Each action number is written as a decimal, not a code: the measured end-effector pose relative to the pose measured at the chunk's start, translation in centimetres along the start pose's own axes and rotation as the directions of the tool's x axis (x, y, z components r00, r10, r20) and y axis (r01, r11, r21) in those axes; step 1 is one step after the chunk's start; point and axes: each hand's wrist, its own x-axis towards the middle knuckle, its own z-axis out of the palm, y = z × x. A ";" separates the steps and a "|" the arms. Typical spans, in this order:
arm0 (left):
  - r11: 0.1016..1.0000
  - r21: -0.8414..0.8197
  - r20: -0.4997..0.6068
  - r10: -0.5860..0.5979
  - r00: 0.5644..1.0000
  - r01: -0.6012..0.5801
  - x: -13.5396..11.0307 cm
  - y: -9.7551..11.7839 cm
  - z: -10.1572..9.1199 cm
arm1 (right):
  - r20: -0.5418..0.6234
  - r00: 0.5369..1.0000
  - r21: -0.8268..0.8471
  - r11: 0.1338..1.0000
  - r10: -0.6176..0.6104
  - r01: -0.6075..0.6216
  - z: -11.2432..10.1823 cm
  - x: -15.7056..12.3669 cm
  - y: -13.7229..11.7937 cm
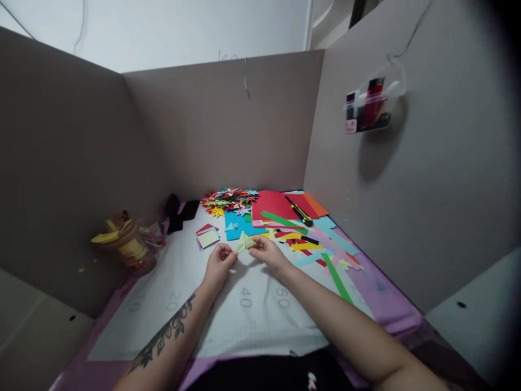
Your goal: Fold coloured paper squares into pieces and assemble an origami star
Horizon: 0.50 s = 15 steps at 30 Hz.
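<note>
A small pale green piece of folded paper point(245, 243) is held up over the white sheet between my two hands. My left hand point(222, 262) pinches its left corner with thumb and fingers. On the other side, my right hand point(266, 252) grips its right edge. Just beyond lies a blue sheet point(232, 233) with a small light blue folded piece point(232, 226) on it. Left of the hands is a little stack of square papers point(208, 238), pale yellow-green on top.
Many-coloured paper stars point(230, 200) are heaped at the back. A yellow-black utility knife point(299, 212) rests on red sheets point(268, 205). Paper strips point(309, 244) scatter at right. A pot-shaped container point(132, 247) stands left; a clear plastic holder point(374, 103) hangs on the right wall.
</note>
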 end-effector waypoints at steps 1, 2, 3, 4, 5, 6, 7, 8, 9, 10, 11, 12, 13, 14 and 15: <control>1.000 -0.005 0.016 -0.002 1.000 0.002 0.0 -0.1 0.0 | 0.030 1.000 -0.003 1.000 0.004 -0.004 0.3 -0.1 0.1; 1.000 -0.007 0.037 -0.007 0.999 0.007 0.0 -0.2 0.1 | 0.037 0.999 -0.010 1.000 0.005 -0.004 0.5 -0.1 0.3; 1.000 -0.006 0.064 -0.016 0.998 0.016 -0.1 -0.3 0.1 | 0.023 1.000 -0.025 1.000 0.001 -0.001 0.7 -0.1 0.5; 1.000 -0.004 0.094 -0.027 0.995 0.027 -0.1 -0.4 0.2 | 0.001 1.000 -0.045 0.999 -0.003 0.003 0.8 -0.1 0.6; 0.999 -0.001 0.124 -0.037 0.992 0.038 -0.2 -0.5 0.3 | -0.023 1.000 -0.065 0.998 -0.005 0.004 0.8 -0.1 0.8; 0.999 0.004 0.151 -0.046 0.988 0.046 -0.2 -0.6 0.3 | -0.044 0.999 -0.082 0.997 -0.005 0.001 0.7 0.0 0.9; 0.999 0.011 0.172 -0.051 0.984 0.049 -0.3 -0.7 0.4 | -0.061 0.998 -0.095 0.996 -0.004 -0.002 0.7 0.0 1.0; 0.999 0.020 0.187 -0.052 0.981 0.049 -0.3 -0.7 0.4 | -0.073 0.997 -0.105 0.994 -0.007 -0.001 0.7 0.0 1.0; 0.998 0.031 0.194 -0.051 0.980 0.046 -0.3 -0.7 0.4 | -0.082 0.997 -0.114 0.993 -0.013 0.003 0.7 0.0 1.1; 0.998 0.042 0.195 -0.050 0.980 0.043 -0.3 -0.7 0.4 | -0.088 0.996 -0.125 0.992 -0.021 0.010 0.6 0.0 1.1; 0.998 0.053 0.194 -0.051 0.980 0.041 -0.3 -0.7 0.4 | -0.092 0.995 -0.137 0.990 -0.031 0.018 0.6 0.0 1.1; 0.997 0.063 0.194 -0.052 0.980 0.041 -0.3 -0.6 0.4 | -0.099 0.994 -0.145 0.989 -0.039 0.025 0.5 0.0 1.1; 0.997 0.072 0.192 -0.052 0.980 0.039 -0.3 -0.6 0.3 | -0.109 0.993 -0.149 0.988 -0.044 0.028 0.4 0.1 1.2; 0.996 0.082 0.191 -0.050 0.980 0.035 -0.3 -0.6 0.3 | -0.123 0.991 -0.152 0.988 -0.046 0.027 0.2 0.1 1.2; 0.996 0.090 0.189 -0.045 0.981 0.028 -0.2 -0.6 0.3 | -0.137 0.990 -0.154 0.988 -0.046 0.025 0.0 0.2 1.2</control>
